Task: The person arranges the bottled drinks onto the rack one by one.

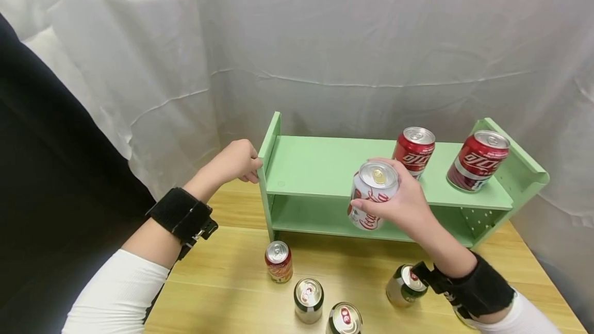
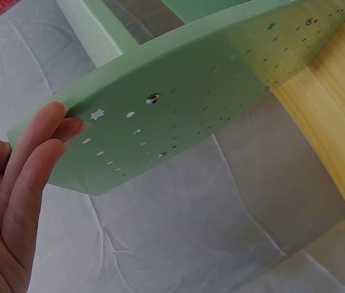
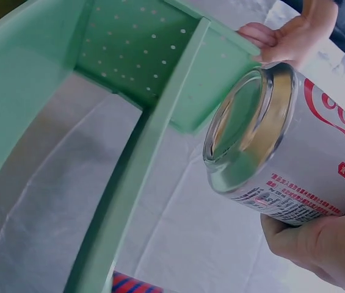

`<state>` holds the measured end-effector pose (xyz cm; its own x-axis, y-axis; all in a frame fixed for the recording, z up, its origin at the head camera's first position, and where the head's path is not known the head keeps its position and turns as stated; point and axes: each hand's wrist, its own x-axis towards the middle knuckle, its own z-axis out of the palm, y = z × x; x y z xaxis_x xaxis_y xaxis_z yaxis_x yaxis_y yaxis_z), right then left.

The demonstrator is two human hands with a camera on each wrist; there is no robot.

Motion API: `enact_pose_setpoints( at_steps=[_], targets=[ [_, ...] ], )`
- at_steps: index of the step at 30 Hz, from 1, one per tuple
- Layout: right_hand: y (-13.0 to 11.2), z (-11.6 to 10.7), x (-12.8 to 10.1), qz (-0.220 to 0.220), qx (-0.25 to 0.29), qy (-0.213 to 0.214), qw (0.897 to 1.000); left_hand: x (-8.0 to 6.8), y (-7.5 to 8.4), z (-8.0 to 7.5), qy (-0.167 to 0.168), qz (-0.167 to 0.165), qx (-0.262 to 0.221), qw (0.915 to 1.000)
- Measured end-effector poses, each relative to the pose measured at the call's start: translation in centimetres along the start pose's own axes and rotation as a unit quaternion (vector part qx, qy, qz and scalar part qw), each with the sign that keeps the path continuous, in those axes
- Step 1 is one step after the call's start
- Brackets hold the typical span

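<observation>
A white Coca-Cola can (image 1: 366, 189) with a silver top is gripped by my right hand (image 1: 403, 195), thumb in front and fingers behind. It is held upright before the upper board of the green shelf (image 1: 320, 164). In the right wrist view the can's base (image 3: 239, 128) overlaps the shelf's perforated side panel. My left hand (image 1: 238, 161) pinches the top edge of the shelf's left side panel (image 2: 178, 91), fingertips on its outer face. On the upper board, to the right, stand two red cans, one (image 1: 413, 156) just behind my right hand and one (image 1: 478, 161) near the right panel.
A small red can (image 1: 278, 264) stands on the wooden table (image 1: 209, 272) before the shelf's left end. Gold-topped cans (image 1: 308, 300) (image 1: 344, 318) stand nearer the front. Another dark can (image 1: 401, 287) is by my right wrist. Pale cloth (image 1: 348, 40) hangs behind; black cloth (image 1: 55, 195) at left.
</observation>
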<state>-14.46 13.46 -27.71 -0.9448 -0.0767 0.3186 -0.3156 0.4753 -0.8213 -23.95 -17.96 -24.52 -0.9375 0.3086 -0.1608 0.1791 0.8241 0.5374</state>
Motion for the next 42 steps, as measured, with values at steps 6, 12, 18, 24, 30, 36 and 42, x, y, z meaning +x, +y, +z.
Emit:
enact_pose_setpoints(
  at_steps=[6, 12, 18, 24, 30, 36, 42],
  targets=[
    [0.8, 1.0, 2.0, 0.001, 0.017, 0.0, 1.0, -0.1, 0.2, 0.0, 0.001, 0.0, 0.008, 1.0],
    [1.7, 1.8, 4.3, 0.01, 0.013, -0.008, 1.0, -0.1, 0.3, 0.3, -0.001, -0.005, 0.002, 1.0],
    [2.4, 2.4, 6.0, 0.02, 0.02, -0.015, 0.999, -0.2, 0.4, 0.7, -0.002, -0.001, -0.006, 1.0],
    [2.7, 3.0, 6.8, 0.033, 0.02, -0.022, 0.999, -0.3, 0.2, 1.1, -0.003, -0.01, -0.014, 0.9999],
    [3.2, 3.4, 7.9, 0.039, 0.033, -0.021, 0.998, -0.4, 0.0, 0.9, 0.0, -0.008, -0.01, 0.9999],
    [3.7, 3.5, 9.1, 0.039, 0.035, -0.016, 0.999, -0.2, 0.2, 0.5, -0.002, -0.01, -0.004, 0.9999],
    [4.0, 3.8, 10.3, 0.033, 0.046, -0.011, 0.998, -0.1, 0.2, 0.2, 0.002, -0.014, -0.011, 0.9998]
  ],
)
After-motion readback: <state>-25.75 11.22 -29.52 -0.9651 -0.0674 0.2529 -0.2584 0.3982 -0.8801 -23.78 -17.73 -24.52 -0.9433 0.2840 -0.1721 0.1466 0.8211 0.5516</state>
